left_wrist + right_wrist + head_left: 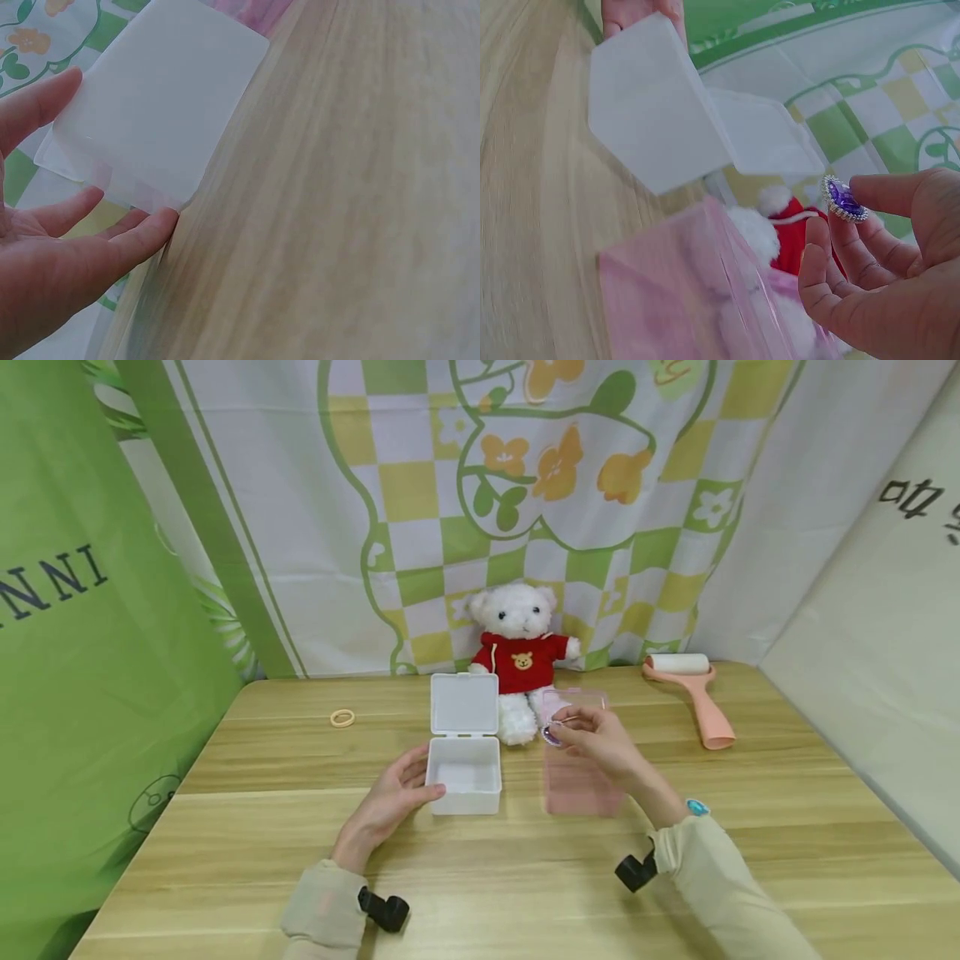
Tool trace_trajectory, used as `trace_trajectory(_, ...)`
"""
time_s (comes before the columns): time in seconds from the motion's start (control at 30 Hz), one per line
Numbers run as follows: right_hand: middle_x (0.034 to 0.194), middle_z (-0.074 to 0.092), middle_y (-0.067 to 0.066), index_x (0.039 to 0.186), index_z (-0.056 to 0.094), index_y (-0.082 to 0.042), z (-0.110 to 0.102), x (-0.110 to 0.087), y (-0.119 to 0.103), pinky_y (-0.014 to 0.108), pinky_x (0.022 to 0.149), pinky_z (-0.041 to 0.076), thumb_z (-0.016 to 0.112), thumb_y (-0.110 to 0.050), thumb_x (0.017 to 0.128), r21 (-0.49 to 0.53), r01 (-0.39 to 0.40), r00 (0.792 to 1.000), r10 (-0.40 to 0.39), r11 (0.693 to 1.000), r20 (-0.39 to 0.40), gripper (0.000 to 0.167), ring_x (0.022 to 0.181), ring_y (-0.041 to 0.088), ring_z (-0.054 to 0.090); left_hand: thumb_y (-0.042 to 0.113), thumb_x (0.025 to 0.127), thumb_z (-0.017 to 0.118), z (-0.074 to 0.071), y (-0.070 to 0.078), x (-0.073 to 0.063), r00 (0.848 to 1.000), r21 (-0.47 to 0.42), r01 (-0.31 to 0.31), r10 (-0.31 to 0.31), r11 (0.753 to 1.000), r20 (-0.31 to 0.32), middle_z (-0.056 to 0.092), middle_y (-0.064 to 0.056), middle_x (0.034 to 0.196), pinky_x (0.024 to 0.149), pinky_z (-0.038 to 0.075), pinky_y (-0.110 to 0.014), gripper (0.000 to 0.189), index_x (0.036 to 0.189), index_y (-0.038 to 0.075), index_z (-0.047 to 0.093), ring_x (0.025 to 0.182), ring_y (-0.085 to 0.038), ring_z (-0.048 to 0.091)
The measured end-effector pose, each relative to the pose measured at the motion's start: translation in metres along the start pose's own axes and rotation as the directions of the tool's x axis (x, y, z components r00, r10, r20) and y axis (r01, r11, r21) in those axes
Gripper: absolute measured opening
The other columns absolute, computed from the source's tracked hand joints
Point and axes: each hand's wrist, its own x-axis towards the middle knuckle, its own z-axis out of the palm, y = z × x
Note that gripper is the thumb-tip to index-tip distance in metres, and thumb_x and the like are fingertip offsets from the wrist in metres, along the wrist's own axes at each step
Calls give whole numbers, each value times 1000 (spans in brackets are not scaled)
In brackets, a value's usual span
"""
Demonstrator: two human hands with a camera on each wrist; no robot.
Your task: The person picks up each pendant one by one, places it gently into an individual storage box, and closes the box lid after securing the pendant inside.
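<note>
A small white plastic box (464, 802) stands on the table with its lid raised, its inside showing nothing. My left hand (396, 793) holds its left side, thumb at the front rim and fingers along the side; the left wrist view shows the fingertips against the box (165, 97). My right hand (600, 745) pinches a purple gem with a silver beaded edge (844, 199) between thumb and fingers. That hand is raised above a see-through pink box (581, 785), whose lid is also up. A blue gem (697, 807) shows beside my right cuff.
Behind the boxes sits a white teddy bear (517, 643) in a red hoodie, against the patterned curtain. A pink-handled lint roller (697, 689) lies at the back right. Pale yellow rings (342, 718) lie at the back left.
</note>
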Motion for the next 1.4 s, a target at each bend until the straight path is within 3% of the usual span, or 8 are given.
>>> trace_trajectory(0.23,82,65,-2,108,54,10,32,14,-1,28,71,52,62,-5,90,31,12,997,-14,999,75,25,75,10,60,-2,84,68,0,0,0,1000,3,-5,5,1000,3,28,-25,150,100,43,-34,79,149,1,22,135,-39,33)
trace_trajectory(0.57,82,66,0,107,58,5,75,31,-12,29,71,51,63,-7,90,74,-58,986,45,996,161,21,73,14,60,0,84,68,2,-1,3,1000,20,-12,12,1000,-5,29,-28,149,101,42,-36,79,149,-1,24,134,-40,34)
trace_trajectory(0.93,85,65,4,107,59,5,101,46,-16,28,73,54,65,-5,89,74,-95,972,76,993,223,21,76,12,62,-1,84,68,3,-1,3,1000,23,-20,21,1000,-15,30,-29,148,101,43,-37,78,148,-2,24,134,-42,33)
trace_trajectory(1.2,82,64,3,102,61,4,109,58,-11,27,70,54,67,-4,87,-47,-42,949,55,998,312,18,75,10,59,-3,84,67,2,0,2,1000,1,-10,10,1000,-11,28,-28,149,101,43,-35,78,149,0,24,136,-41,31)
trace_trajectory(1.4,78,67,4,96,64,1,109,66,-10,24,63,50,70,-6,84,-230,60,904,44,971,424,16,71,10,58,-3,84,67,1,0,2,1000,0,-10,10,1000,0,28,-27,149,100,43,-33,79,149,1,24,135,-39,32)
